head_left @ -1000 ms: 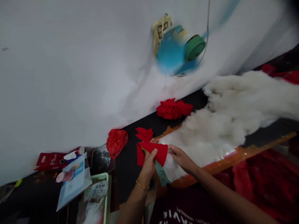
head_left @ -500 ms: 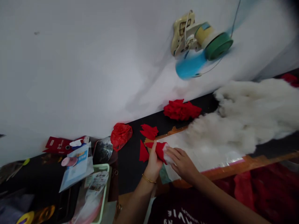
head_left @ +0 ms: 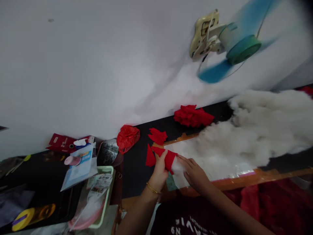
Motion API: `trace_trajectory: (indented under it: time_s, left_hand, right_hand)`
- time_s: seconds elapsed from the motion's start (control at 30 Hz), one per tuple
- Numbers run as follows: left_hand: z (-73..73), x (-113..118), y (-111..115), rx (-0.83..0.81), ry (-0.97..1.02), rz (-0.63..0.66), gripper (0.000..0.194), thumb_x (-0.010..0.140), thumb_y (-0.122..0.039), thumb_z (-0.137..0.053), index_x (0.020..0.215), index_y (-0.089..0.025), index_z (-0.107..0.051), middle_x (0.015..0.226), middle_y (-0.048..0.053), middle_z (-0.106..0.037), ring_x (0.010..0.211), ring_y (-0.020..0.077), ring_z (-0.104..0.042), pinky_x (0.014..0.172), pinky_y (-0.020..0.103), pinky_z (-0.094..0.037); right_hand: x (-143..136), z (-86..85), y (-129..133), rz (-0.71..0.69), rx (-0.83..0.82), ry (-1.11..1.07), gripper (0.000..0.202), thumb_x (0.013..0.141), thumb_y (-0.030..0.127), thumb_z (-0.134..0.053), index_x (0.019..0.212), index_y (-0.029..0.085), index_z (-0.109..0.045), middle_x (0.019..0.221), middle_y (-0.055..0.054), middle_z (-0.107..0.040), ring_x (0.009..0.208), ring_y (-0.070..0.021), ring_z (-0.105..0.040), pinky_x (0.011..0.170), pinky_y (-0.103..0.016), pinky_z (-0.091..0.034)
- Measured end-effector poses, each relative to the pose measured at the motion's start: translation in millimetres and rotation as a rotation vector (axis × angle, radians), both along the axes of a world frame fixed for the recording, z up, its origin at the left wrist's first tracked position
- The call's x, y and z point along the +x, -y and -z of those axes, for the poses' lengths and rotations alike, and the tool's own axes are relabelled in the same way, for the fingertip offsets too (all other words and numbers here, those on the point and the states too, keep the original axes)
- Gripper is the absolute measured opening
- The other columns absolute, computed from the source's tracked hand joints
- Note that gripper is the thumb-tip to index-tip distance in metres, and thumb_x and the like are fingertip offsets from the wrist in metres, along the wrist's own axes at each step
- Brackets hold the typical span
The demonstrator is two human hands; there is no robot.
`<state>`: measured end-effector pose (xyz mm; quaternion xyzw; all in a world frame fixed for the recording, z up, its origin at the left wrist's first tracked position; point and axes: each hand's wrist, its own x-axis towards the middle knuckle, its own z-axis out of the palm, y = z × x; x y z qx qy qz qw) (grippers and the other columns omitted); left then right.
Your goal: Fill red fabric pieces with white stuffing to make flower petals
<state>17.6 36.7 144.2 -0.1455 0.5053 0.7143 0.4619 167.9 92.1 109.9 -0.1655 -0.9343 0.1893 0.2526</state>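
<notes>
My left hand (head_left: 159, 173) is wrapped round a red cone-shaped fabric piece (head_left: 170, 160), its point to the left and its wide open end to the right. A tuft of white stuffing (head_left: 178, 167) sticks out of that open end. Closed on the tuft, my right hand (head_left: 195, 172) is just to the right of the opening; its fingertips are partly hidden. Two flat red fabric pieces lie close by: a larger one (head_left: 157, 136) behind and a narrow pointed one (head_left: 150, 156) to the left. A big heap of white stuffing (head_left: 254, 137) spreads to the right.
On the black table, a red fabric pile (head_left: 193, 116) and a red plastic bag (head_left: 127, 138) lie near the wall. To the left stand a pale green basket (head_left: 107, 199) and a pink thread spool (head_left: 72, 160). A blue-bladed fan (head_left: 244, 50) hangs on the wall.
My right hand has drawn slightly right from the cone's mouth, and more white stuffing shows between them. My left hand keeps its hold. The view has shifted a little.
</notes>
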Motion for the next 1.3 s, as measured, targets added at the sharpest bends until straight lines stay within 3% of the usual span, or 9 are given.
trace_trajectory:
  time_s: [0.13,0.27,0.5,0.67,0.87,0.97,1.03,1.13,1.3]
  left_hand:
    - [-1.9,-3,0,0.000,0.095,0.064,0.033,0.073,-0.044,-0.073,0.087,-0.015,-0.068,0.082,0.009,-0.074,0.083,0.0248,-0.071,0.082,0.036,-0.055]
    - [-9.8,2,4,0.132,0.091,0.173,0.028,0.071,-0.033,-0.075,0.090,-0.013,-0.069,0.087,0.009,-0.075,0.081,0.0211,-0.070,0.081,0.031,-0.054]
    - [-10.3,-9,6,0.096,-0.238,0.171,0.043,0.056,-0.025,-0.088,0.091,-0.014,-0.066,0.082,0.006,-0.074,0.072,0.0180,-0.068,0.076,0.030,-0.052]
    - [-2.1,-6,8,0.040,-0.300,0.242,0.045,0.056,-0.018,-0.087,0.096,-0.017,-0.067,0.077,0.002,-0.071,0.066,0.0166,-0.065,0.074,0.029,-0.051]
    - [-3.7,11,8,0.091,-0.463,0.544,0.024,0.064,-0.010,-0.073,0.086,-0.018,-0.073,0.081,0.004,-0.073,0.076,0.0185,-0.064,0.074,0.025,-0.050]
    - [-0.6,10,11,0.003,-0.362,0.595,0.016,0.068,-0.019,-0.073,0.083,-0.016,-0.072,0.069,0.003,-0.071,0.064,0.0183,-0.063,0.064,0.026,-0.049]
    - [2.2,6,11,-0.011,-0.231,0.500,0.023,0.069,-0.027,-0.075,0.089,-0.015,-0.072,0.072,0.005,-0.072,0.066,0.0205,-0.066,0.065,0.029,-0.051]
    - [4.6,-5,9,0.048,-0.043,0.253,0.034,0.071,-0.037,-0.075,0.097,-0.016,-0.071,0.083,0.009,-0.075,0.079,0.0238,-0.071,0.078,0.034,-0.055]
    - [1.5,-17,3,0.063,0.104,0.090,0.040,0.068,-0.040,-0.079,0.095,-0.013,-0.069,0.088,0.011,-0.075,0.085,0.0248,-0.072,0.088,0.037,-0.055]
  right_hand:
    - [-2,-6.7,7,-0.026,0.063,-0.104,0.046,0.088,0.010,-0.052,0.133,0.021,-0.052,0.125,-0.012,-0.062,0.107,-0.0264,-0.058,0.088,-0.044,-0.052]
    - [-12,-2.7,3,-0.004,0.034,-0.125,0.042,0.088,0.007,-0.048,0.126,0.019,-0.057,0.116,-0.013,-0.065,0.105,-0.0277,-0.058,0.088,-0.048,-0.053]
    - [-5,-20.3,1,-0.041,-0.273,-0.246,0.031,0.091,0.013,-0.050,0.118,0.024,-0.060,0.106,-0.010,-0.067,0.096,-0.0238,-0.062,0.080,-0.041,-0.056]
    - [-9,-35.2,-18,0.195,-0.531,-0.169,0.027,0.094,0.035,-0.054,0.116,0.021,-0.060,0.089,-0.005,-0.065,0.064,-0.0159,-0.056,0.060,-0.030,-0.051]
    - [-41,-17.6,-37,-0.012,-0.844,-0.089,0.032,0.086,0.049,-0.060,0.076,0.019,-0.067,0.074,-0.001,-0.062,0.069,-0.0161,-0.057,0.063,-0.027,-0.049]
    - [-49,-6.4,-33,0.118,-0.952,-0.123,0.034,0.084,0.050,-0.060,0.070,0.019,-0.064,0.068,0.001,-0.061,0.066,-0.0159,-0.057,0.062,-0.026,-0.048]
    - [-49,-7.1,-31,0.234,-1.007,-0.100,0.037,0.088,0.051,-0.052,0.075,0.019,-0.066,0.065,0.000,-0.062,0.060,-0.0157,-0.055,0.056,-0.026,-0.047]
    - [-38,-21.1,-31,0.310,-0.915,-0.152,0.039,0.096,0.045,-0.041,0.099,0.018,-0.068,0.083,-0.005,-0.069,0.061,-0.0165,-0.058,0.056,-0.029,-0.049]
    - [-15,-36.1,-10,0.030,-0.284,-0.214,0.019,0.093,0.027,-0.056,0.109,0.023,-0.065,0.105,-0.008,-0.070,0.095,-0.0240,-0.061,0.085,-0.041,-0.051]
